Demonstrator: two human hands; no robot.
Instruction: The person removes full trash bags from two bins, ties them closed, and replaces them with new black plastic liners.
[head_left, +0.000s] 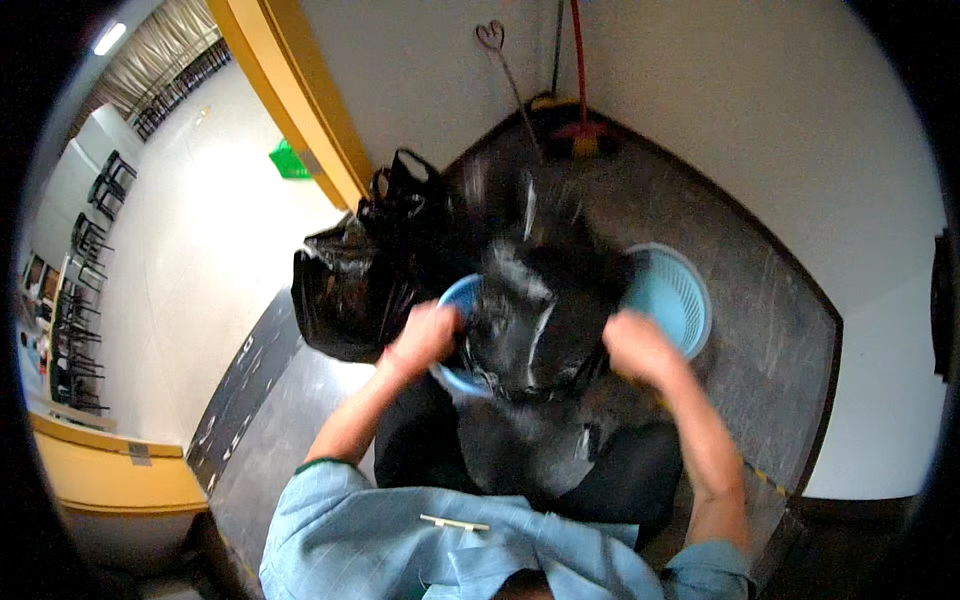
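Observation:
A black plastic bag (525, 315) is spread between my two hands, its surface shiny and blurred. My left hand (431, 334) grips its left edge, over the rim of a blue plastic basket (466, 384). My right hand (637, 345) has closed fingers at the bag's right edge, in front of a light-blue slatted plastic basket (679, 300). The bag covers much of the blue basket and part of the light-blue one. Left of the bag stand filled black plastic bags (349, 300) with looped handles.
A broom with a red handle (579, 60) and a metal rod with a heart-shaped end (504, 56) lean in the corner. A yellow door frame (289, 97) borders a room with a green crate (289, 161) and black chairs (91, 244). White walls enclose the dark floor.

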